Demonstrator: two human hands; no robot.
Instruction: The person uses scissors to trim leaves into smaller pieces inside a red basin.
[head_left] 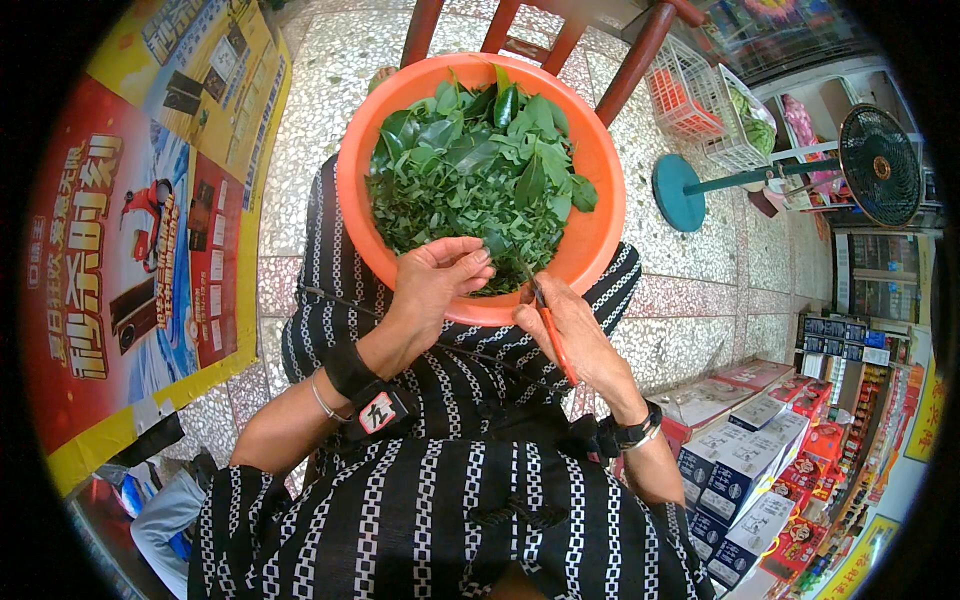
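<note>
An orange plastic basin rests on my lap, filled with green leaves. Broad whole leaves lie toward its far side, and finely cut pieces are heaped nearer to me. Over the near rim, my left hand is closed in a pinch on a bit of green leaf, mostly hidden by the fingers. My right hand grips a pair of orange-handled scissors, their blades pointing into the basin close to my left fingertips. Whether the blades touch the leaf I cannot tell.
A wooden chair stands beyond the basin. To the right are white plastic crates, a fan with a teal base, and stacked boxes beside shelves. A red and yellow poster board lines the left.
</note>
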